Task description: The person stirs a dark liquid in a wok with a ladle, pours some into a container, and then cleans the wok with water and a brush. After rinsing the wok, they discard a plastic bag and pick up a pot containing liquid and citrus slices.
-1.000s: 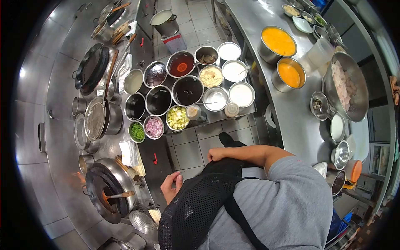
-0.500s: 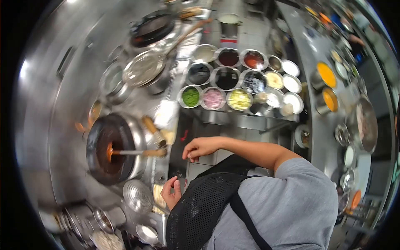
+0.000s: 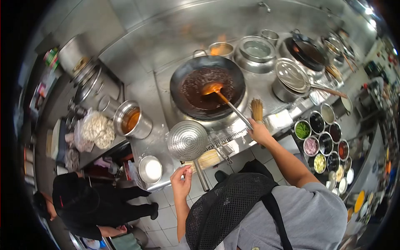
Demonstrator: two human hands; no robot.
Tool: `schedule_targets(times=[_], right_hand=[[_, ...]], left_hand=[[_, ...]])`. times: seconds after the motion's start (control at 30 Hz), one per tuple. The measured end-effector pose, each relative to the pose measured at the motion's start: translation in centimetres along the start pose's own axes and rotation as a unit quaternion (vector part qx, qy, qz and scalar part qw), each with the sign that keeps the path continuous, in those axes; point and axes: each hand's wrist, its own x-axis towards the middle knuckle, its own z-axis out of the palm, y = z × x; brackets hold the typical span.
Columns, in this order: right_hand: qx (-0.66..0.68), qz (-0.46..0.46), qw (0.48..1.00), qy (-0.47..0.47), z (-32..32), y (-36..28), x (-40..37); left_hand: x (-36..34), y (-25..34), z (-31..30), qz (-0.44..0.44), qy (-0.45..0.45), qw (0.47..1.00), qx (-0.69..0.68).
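Note:
My right hand [image 3: 260, 133] is closed around the end of a long-handled wok ladle [image 3: 237, 110]. Its bowl rests in dark, bubbling liquid [image 3: 198, 83] inside a black wok [image 3: 177, 89] on the stove. My left hand [image 3: 181, 180] holds nothing, its fingers loosely bent and the thumb apart. It hovers just left of the handle of a perforated skimmer [image 3: 187, 139], which lies at the counter's front edge, handle toward me. A bristle brush [image 3: 257, 110] lies just beyond my right hand.
Flames rise behind the wok near a metal pot [image 3: 221, 50]. A strainer [image 3: 292, 75] sits over a pot at right. Ingredient bowls [image 3: 310, 146] stand at the right. Left are a steel pot [image 3: 143, 125] of brown liquid and a white-filled bowl [image 3: 150, 169]. Another person [image 3: 96, 204] in black is lower left.
The view has swung left toward the stove, bringing the other person into sight. My right hand, empty before, has taken hold of the ladle's handle. My left hand remains empty.

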Motion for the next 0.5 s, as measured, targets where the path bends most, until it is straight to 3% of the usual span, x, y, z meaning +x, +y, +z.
schedule_targets(times=[0.07,0.13,0.23,0.3,0.37,0.43,0.47,0.5], right_hand=[[0.160,0.040,0.985,-0.049,-0.3,-0.7,0.2],[0.356,0.103,0.923,-0.107,-1.4,-1.5,0.6],[0.440,0.143,0.883,-0.077,-1.9,-0.1,3.4],[0.375,0.081,0.922,-0.044,-2.9,0.8,6.0],[0.372,0.092,0.921,-0.070,-3.9,0.9,7.0],[0.434,0.162,0.875,-0.141,-4.3,1.2,7.1],[0.491,0.225,0.821,-0.187,-4.3,1.0,6.8],[0.586,0.265,0.725,-0.246,-4.5,0.9,6.6]], left_hand=[[-1.2,-0.8,-0.9,-0.020,0.044,0.999,0.004],[-2.4,-1.2,-1.2,-0.066,0.094,0.993,0.002],[-3.4,-2.7,-0.6,-0.078,0.127,0.989,0.004],[-3.0,-2.4,0.3,-0.079,0.123,0.989,0.016],[-1.8,-1.6,1.4,-0.078,0.123,0.989,0.028],[-0.4,0.0,2.5,-0.065,0.138,0.988,0.018],[0.2,0.3,3.0,-0.065,0.142,0.987,0.032],[1.0,0.7,3.9,-0.069,0.158,0.984,0.035]])
